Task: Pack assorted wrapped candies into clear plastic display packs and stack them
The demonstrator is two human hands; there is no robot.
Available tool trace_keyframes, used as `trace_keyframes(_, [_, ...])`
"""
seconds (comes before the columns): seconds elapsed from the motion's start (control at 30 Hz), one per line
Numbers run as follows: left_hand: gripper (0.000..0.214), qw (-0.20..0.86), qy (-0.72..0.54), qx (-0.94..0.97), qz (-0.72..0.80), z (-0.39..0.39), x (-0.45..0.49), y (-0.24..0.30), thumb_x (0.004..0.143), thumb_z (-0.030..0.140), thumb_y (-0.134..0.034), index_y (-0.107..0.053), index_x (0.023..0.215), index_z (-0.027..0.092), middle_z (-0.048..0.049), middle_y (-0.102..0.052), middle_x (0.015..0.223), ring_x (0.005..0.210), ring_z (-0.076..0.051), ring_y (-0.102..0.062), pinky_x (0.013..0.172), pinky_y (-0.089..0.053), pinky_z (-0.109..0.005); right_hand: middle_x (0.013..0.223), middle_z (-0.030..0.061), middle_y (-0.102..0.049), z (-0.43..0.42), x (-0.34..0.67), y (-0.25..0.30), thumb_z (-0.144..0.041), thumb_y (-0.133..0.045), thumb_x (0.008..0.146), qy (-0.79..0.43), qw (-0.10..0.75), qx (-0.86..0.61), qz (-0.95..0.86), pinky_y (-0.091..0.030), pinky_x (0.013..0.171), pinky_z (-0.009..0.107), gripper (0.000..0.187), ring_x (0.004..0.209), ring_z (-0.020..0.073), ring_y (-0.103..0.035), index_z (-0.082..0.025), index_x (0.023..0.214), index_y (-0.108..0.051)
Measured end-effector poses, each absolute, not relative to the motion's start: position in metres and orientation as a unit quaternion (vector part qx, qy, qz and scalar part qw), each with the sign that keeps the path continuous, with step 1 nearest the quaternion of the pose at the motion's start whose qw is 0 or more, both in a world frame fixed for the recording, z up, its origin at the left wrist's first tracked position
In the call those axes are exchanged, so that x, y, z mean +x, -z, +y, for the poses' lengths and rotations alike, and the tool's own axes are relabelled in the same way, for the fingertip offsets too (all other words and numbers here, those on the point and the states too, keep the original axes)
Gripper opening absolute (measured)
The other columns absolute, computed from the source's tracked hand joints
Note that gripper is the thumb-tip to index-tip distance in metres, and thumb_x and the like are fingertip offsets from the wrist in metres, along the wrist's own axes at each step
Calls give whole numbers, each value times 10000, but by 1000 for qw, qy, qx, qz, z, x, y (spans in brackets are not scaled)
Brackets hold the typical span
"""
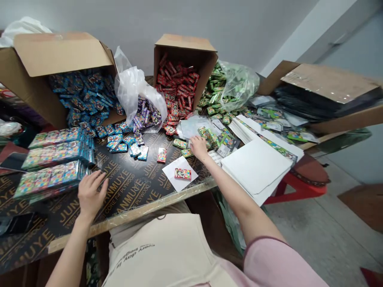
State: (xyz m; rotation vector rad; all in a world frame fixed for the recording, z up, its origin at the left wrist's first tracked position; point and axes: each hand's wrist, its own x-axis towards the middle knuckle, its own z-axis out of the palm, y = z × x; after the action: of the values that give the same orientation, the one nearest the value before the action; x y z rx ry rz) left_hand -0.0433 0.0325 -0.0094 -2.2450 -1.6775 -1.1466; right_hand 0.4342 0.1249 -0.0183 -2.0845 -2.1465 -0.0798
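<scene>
My left hand (91,193) rests at the table beside stacks of small boxes in clear wrap (54,175), its fingers spread and holding nothing. Over on the right, my right hand (198,147) reaches down among small green boxes (180,143) next to a clear plastic bag (194,125). Its fingers are slightly bent and apart; I see nothing gripped, though the fingertips are partly hidden. A small red box (183,173) lies flat on a white paper sheet (176,185) in front of me. Another red box (162,155) lies just behind it. Loose blue boxes (143,153) are scattered between my hands.
Cardboard cartons of blue boxes (86,95) and red boxes (179,83) lie tipped along the back. Between them is a bag of purple boxes (146,115). Green boxes (215,87) spill behind. White card sheets (257,163) and a red stool (308,175) are right.
</scene>
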Motion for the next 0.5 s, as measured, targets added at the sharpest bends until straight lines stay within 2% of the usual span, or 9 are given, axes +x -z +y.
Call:
trace_keyframes(0.1, [189,40,342,-775,-530,31,-27,15,831,253,-612,-680,1005,221,-81,-704,1083,1066,-268,-635,1013,-436,-498,1400,247,-455,149,425,18,-281,-494,876,40,41,-703,-708,-164,1068,535,606,1340,382,-301,-88,1436,-365])
trace_keyframes(0.2, [203,42,332,-790,-514,28,-23,14,843,244,-596,-673,1029,220,-86,-703,1086,1074,-267,-631,1022,-428,-506,1333,282,-495,164,420,20,-370,-471,901,40,-16,-725,-688,-189,1050,556,707,1286,400,-368,-60,1489,-231])
trace_keyframes(0.37, [190,36,324,-786,-525,22,-35,14,854,259,-578,-675,1013,223,-85,-706,1066,1069,-267,-629,1009,-436,-496,1115,271,-617,168,429,20,-126,-328,920,14,-41,-710,-703,-352,936,425,576,1057,314,-561,-37,1483,-246])
trace_keyframes(0.43, [187,32,318,-787,-527,21,-40,15,855,264,-578,-678,1005,217,-88,-708,1055,1064,-269,-631,1000,-443,-494,1100,243,-634,168,437,16,-119,-356,909,-1,-47,-699,-714,-367,925,394,585,1044,298,-571,-59,1483,-259])
trace_keyframes(0.5, [187,31,312,-792,-524,22,-40,16,853,260,-581,-681,1005,215,-90,-711,1053,1057,-270,-637,995,-449,-498,1190,230,-605,169,443,13,-197,-466,883,-12,-51,-687,-725,-372,935,381,639,1094,308,-546,-93,1483,-274])
